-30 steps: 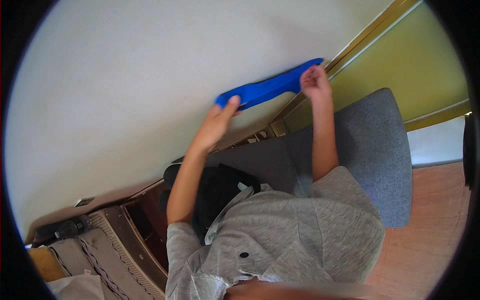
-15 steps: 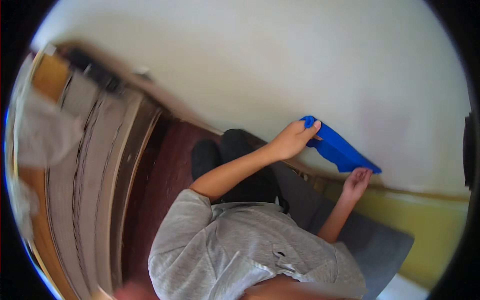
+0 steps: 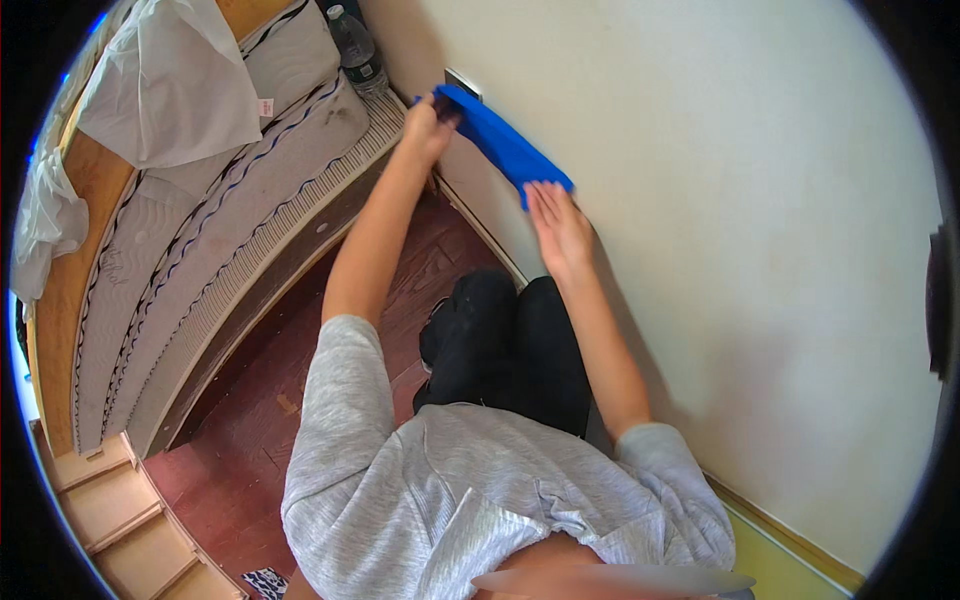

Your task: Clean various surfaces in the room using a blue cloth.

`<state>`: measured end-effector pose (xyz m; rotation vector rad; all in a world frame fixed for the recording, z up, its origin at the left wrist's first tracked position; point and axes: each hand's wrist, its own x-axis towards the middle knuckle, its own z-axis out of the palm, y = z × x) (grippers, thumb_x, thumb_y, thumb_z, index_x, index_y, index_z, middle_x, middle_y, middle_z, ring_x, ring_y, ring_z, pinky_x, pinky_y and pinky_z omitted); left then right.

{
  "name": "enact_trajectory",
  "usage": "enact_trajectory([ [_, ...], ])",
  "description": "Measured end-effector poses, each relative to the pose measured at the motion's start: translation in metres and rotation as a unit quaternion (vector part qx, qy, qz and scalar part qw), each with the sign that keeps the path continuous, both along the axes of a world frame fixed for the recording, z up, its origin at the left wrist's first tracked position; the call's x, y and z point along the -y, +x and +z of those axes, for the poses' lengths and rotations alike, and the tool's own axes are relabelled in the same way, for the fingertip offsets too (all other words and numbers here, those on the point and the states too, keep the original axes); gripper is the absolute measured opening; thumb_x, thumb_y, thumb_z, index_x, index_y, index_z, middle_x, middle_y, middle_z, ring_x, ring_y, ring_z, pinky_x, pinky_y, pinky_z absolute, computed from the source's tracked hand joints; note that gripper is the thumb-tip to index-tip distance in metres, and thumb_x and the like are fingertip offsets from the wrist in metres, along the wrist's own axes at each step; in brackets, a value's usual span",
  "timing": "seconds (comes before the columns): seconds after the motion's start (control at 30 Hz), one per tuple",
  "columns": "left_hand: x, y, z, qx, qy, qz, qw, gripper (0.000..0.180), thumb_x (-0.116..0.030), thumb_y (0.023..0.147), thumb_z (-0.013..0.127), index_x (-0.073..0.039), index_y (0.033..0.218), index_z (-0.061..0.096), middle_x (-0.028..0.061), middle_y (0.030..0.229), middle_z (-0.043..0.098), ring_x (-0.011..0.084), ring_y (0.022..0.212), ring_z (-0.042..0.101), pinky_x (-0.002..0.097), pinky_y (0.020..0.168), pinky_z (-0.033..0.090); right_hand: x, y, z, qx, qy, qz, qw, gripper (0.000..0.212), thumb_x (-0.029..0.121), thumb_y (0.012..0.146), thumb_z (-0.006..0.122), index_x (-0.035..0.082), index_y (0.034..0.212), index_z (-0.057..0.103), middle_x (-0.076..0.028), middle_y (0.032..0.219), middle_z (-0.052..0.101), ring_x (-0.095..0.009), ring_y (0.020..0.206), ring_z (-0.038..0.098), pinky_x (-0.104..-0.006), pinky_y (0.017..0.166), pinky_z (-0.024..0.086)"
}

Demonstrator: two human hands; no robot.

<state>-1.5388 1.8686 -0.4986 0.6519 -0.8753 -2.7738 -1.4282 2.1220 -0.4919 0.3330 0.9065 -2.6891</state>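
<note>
A strip of blue cloth stretches slantwise between my hands in front of the white wall. My left hand is closed on its upper left end, beside a small wall plate. At the lower right end, my right hand holds the cloth with long, nearly straight fingers over its edge; the thumb is hidden. Both arms reach forward, above my knees in black trousers.
On the left stands a pale quilted mattress with dark wavy trim. A clear water bottle is by the wall, and a white plastic bag lies on the mattress. Light wooden slats are at lower left. The floor is dark red wood.
My view has turned leftward, bringing the bottle and wall plate into sight. Both hands have moved up and left in the picture with the blue cloth still stretched between them.
</note>
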Motion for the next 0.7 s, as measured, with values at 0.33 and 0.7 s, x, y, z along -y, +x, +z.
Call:
enact_trajectory([
  [0.33, 0.072, -0.073, 0.048, 0.068, -0.137, 0.039, 0.987, 0.049, -0.041, 0.100, 0.031, -0.011, 0.138, 0.035, 0.0087, 0.143, 0.039, 0.0317, 0.130, 0.036, 0.0661, 0.104, 0.017, 0.151, -0.122, 0.004, 0.235, -0.227, -0.023, 0.945, 0.010, -0.002, 0.089, 0.055, -0.006, 0.097, 0.051, -0.014, 0.097, 0.056, -0.027, 0.089, 0.062, -0.0323, 0.083, 0.057],
  [0.7, -0.054, 0.059, 0.068, -0.111, -0.137, -0.164, 0.971, 0.041, -0.039, 0.099, 0.037, -0.015, 0.133, 0.039, 0.0084, 0.135, 0.039, 0.0272, 0.130, 0.033, 0.0539, 0.106, 0.031, -0.082, 0.052, 0.026, 0.121, -0.329, -0.007, 0.937, 0.012, 0.003, 0.090, 0.057, -0.002, 0.100, 0.053, -0.011, 0.099, 0.059, -0.019, 0.093, 0.061, -0.0269, 0.073, 0.054],
])
